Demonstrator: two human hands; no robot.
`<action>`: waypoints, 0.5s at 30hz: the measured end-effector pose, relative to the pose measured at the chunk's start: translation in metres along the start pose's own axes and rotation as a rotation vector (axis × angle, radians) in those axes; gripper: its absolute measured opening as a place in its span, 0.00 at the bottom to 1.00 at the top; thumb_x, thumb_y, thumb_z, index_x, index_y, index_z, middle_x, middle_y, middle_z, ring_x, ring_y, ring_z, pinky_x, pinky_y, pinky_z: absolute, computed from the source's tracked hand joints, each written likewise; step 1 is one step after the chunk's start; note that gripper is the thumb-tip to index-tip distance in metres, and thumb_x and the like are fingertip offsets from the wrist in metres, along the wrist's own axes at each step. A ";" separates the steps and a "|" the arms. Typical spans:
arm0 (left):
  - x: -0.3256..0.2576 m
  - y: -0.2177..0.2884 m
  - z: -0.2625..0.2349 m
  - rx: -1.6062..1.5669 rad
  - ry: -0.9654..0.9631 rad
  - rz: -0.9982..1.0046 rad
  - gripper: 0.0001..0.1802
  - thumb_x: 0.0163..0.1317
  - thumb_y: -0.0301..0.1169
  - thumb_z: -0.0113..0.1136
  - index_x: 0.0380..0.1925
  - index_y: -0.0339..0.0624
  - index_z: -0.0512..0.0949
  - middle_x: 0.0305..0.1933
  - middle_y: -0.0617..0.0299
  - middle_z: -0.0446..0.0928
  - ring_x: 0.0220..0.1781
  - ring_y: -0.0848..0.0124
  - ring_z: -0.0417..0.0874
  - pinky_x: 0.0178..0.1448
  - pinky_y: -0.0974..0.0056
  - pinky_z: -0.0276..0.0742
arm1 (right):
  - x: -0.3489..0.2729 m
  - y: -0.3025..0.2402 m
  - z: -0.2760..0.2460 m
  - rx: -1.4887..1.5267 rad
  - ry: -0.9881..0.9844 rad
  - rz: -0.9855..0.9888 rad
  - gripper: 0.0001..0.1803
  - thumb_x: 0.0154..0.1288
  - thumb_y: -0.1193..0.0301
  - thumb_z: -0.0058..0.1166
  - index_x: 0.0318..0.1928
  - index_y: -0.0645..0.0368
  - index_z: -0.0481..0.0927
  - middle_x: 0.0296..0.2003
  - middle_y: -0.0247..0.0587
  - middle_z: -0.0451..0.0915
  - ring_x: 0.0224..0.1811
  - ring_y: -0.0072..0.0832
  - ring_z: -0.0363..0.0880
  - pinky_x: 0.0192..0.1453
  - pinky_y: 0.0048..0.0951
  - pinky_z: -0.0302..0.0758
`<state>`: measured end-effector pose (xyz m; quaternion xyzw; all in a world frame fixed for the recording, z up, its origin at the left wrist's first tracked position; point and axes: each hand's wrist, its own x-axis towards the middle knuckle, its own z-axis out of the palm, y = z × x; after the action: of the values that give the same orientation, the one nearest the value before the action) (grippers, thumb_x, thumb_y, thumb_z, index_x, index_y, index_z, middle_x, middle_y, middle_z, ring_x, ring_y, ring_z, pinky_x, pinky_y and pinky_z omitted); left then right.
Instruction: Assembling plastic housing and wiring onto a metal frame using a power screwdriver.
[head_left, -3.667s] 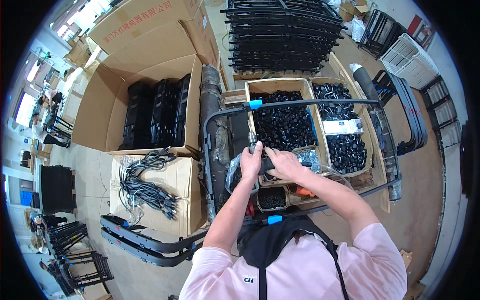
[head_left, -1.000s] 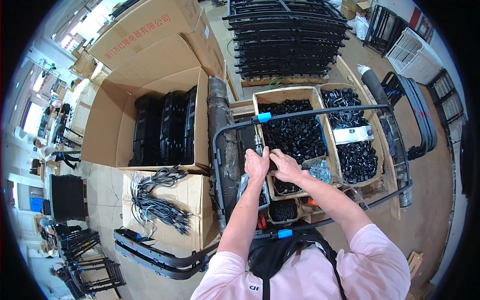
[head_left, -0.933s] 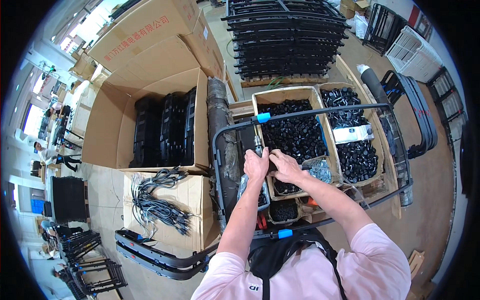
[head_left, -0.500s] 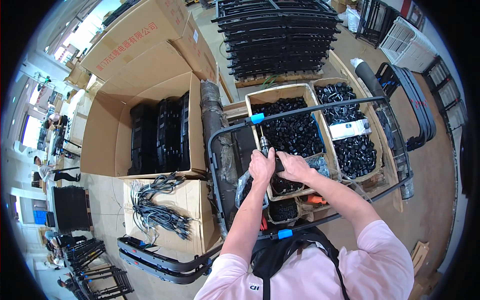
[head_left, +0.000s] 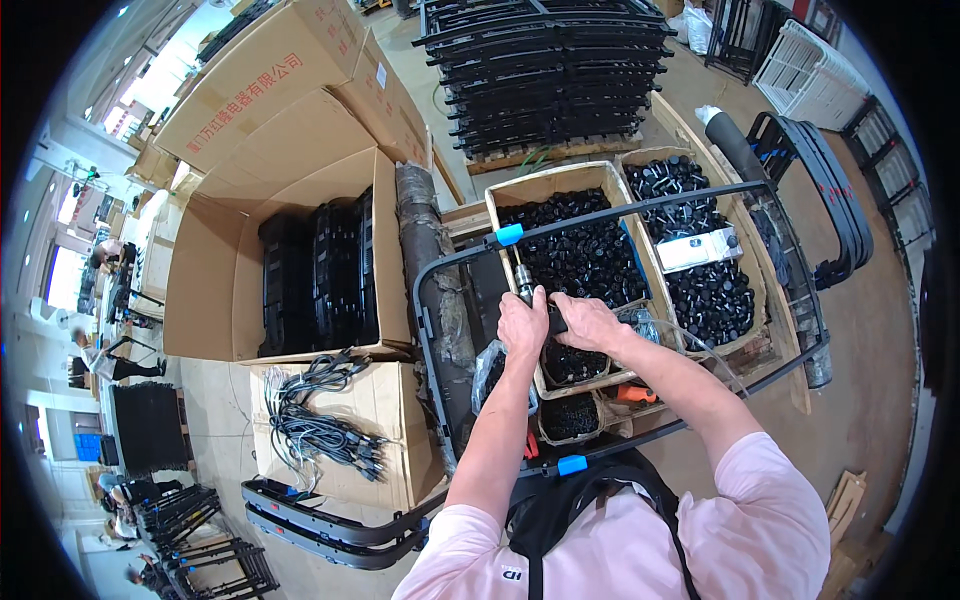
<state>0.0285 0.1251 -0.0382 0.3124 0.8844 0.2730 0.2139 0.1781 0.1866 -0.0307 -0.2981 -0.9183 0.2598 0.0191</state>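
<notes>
Directly before you: black frame [head_left: 650,206] over parts bins [head_left: 549,175], driver [head_left: 525,284] at its far side.
Your left hand [head_left: 523,326] grips the driver's front, your right hand [head_left: 588,326] its rear; near the far blue piece [head_left: 510,235], tilted pressure could skid the bit [head_left: 517,256].

Rel. to blk frame [head_left: 640,209]: reach OK btwn bars into R bin [head_left: 762,305]; drill [head_left: 524,283], L hand [head_left: 524,322] & R hand [head_left: 587,322] block inside L; wrapped roll [head_left: 417,205] + open carton [head_left: 200,275] outside L; open floor [head_left: 865,350] off near-R corner.
</notes>
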 end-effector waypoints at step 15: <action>0.018 0.008 0.002 0.065 -0.059 -0.053 0.39 0.65 0.61 0.64 0.53 0.31 0.76 0.57 0.34 0.83 0.59 0.38 0.85 0.63 0.41 0.80 | 0.007 0.003 -0.005 0.044 0.042 0.020 0.48 0.54 0.62 0.76 0.70 0.66 0.64 0.45 0.62 0.87 0.51 0.56 0.87 0.58 0.50 0.83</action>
<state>0.0205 0.1437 -0.0386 0.3034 0.8942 0.2289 0.2366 0.1750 0.1951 -0.0285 -0.3121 -0.9087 0.2739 0.0425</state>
